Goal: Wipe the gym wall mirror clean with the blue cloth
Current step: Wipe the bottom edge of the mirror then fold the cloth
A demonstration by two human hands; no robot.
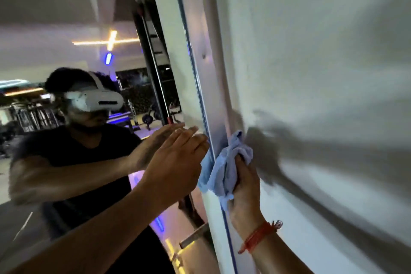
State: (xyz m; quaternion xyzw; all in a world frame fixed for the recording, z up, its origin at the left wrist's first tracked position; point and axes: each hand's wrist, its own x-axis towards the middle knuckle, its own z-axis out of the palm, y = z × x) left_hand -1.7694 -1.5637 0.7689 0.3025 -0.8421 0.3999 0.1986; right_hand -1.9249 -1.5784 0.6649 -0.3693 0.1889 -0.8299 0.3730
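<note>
The wall mirror [66, 29] fills the left half of the view, and its right edge [200, 95] runs down the middle. My left hand [178, 162] lies flat against the glass near that edge, fingers straight. My right hand [244, 189], with a red thread band at the wrist, grips the bunched blue cloth [226, 167] and holds it against the mirror's right edge, where glass meets the wall. Part of the cloth is hidden behind my left hand's fingers.
A white plaster wall [322, 62] takes up the right half, with my arm's shadow on it. The mirror reflects a person in a white headset and black shirt, gym racks, weights and ceiling lights.
</note>
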